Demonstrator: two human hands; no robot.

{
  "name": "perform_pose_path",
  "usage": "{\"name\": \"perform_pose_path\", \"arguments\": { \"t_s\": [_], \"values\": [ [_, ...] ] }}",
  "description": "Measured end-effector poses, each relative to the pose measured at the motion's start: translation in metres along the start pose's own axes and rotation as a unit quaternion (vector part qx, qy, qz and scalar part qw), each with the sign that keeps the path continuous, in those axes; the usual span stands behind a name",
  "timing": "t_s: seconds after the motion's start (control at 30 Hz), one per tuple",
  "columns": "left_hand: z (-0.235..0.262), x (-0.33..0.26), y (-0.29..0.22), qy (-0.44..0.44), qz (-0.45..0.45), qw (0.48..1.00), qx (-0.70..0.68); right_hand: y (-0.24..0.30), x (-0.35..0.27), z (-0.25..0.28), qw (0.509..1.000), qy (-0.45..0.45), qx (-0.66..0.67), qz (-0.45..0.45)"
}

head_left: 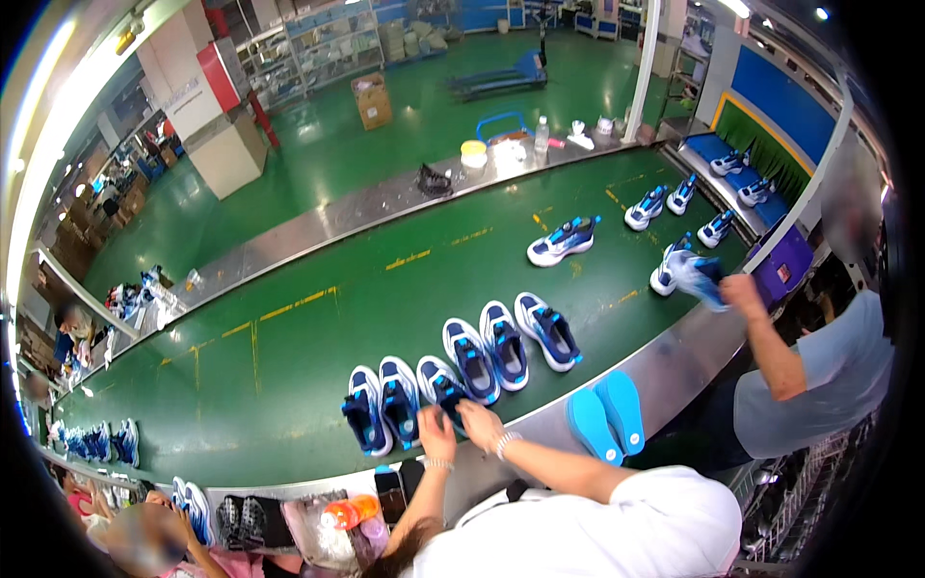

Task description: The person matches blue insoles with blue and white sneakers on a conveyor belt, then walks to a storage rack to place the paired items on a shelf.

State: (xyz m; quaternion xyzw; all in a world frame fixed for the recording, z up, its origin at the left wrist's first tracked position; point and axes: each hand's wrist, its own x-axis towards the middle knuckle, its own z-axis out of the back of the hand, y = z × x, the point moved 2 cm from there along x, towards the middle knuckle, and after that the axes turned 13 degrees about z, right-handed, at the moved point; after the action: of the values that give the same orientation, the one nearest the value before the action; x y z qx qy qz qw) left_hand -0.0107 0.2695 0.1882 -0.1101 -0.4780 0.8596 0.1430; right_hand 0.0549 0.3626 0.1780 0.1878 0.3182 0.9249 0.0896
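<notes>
A blue-and-white sneaker (441, 382) stands on the green conveyor belt with its heel toward me. My left hand (436, 433) is closed at the left side of its heel opening, fingers curled. On the right side of the same opening, my right hand (479, 424) pinches the collar. My fingers partly hide the heel. Two similar sneakers stand close on the left, the nearer being a navy sneaker (399, 397). On the right is a row of three more, starting with a white-soled sneaker (471, 358). A pair of bright blue insoles (605, 416) lies on the metal ledge by my right forearm.
A co-worker's hand (740, 292) at the right holds a sneaker (699, 277) over the belt. More sneakers stand farther along, including a lone sneaker (563, 242). An orange bottle (351, 512) lies near my left forearm. A metal rail (318, 223) borders the belt's far side.
</notes>
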Motion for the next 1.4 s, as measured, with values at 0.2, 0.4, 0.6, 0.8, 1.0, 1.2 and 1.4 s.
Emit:
{"name": "perform_pose_path", "arguments": {
  "t_s": [0.2, 0.4, 0.6, 0.8, 1.0, 1.2, 1.4],
  "values": [
    [-0.051, 0.025, -0.019, 0.173, 0.083, 0.946, 0.261, -0.004, -0.047, 0.027, 0.995, 0.095, -0.015, 0.005],
    [-0.112, 0.07, 0.067, 0.193, 0.202, 0.904, 0.324, -0.002, -0.027, 0.025, 0.98, 0.187, -0.067, 0.003],
    [-0.095, 0.064, 0.043, 0.274, 0.149, 0.862, 0.398, -0.005, -0.025, 0.03, 0.968, 0.241, -0.065, -0.011],
    [-0.07, 0.043, -0.016, 0.358, 0.017, 0.758, 0.545, -0.012, -0.033, 0.058, 0.982, 0.161, 0.044, -0.093],
    [-0.083, 0.047, 0.001, 0.407, -0.044, 0.75, 0.519, -0.07, -0.117, 0.182, 0.937, -0.123, -0.082, -0.318],
    [-0.091, 0.058, 0.026, 0.414, -0.058, 0.755, 0.505, -0.124, -0.197, 0.207, 0.864, 0.004, -0.222, -0.452],
    [-0.076, 0.042, -0.034, 0.391, -0.099, 0.667, 0.626, -0.141, -0.208, 0.216, 0.861, 0.059, -0.229, -0.45]
  ]
}}
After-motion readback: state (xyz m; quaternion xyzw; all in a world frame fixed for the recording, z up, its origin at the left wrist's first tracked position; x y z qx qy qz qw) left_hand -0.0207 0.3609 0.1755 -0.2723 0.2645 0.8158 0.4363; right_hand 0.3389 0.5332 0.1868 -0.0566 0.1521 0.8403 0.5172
